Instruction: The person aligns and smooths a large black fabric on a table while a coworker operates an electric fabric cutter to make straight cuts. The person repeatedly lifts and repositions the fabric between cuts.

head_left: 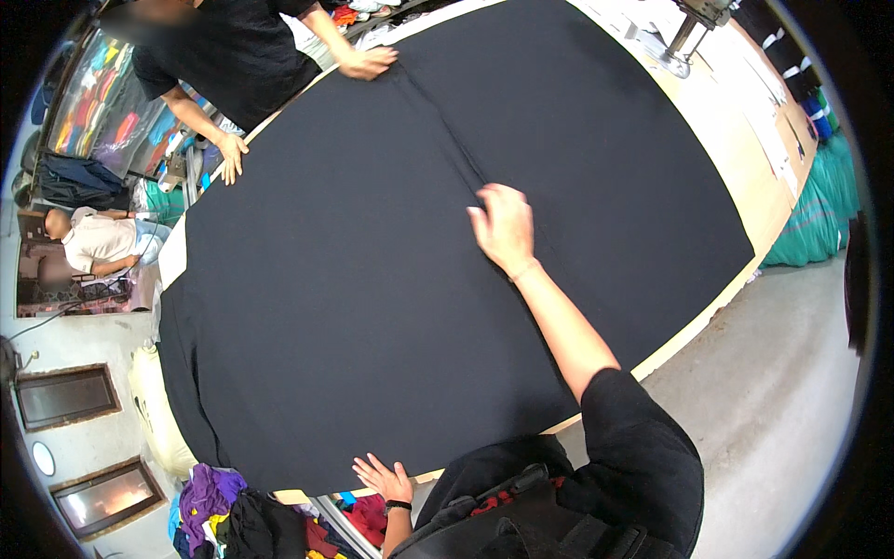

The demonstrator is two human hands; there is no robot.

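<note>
From the head, black fabric (pixel 345 279) is covering the pale table (pixel 722 121); by a crease (pixel 456 142) the right hand (pixel 504 228) is sitting half-curled, arm (pixel 566 321) outstretched, grip impossible to tell. The left hand (pixel 386 480) is resting at the near edge, fingers splayed free.

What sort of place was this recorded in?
Probably a garment or textile workshop: a large black cloth covers most of a pale table, coloured fabrics are heaped beside it, and a metal machine stands on its far side.
</note>
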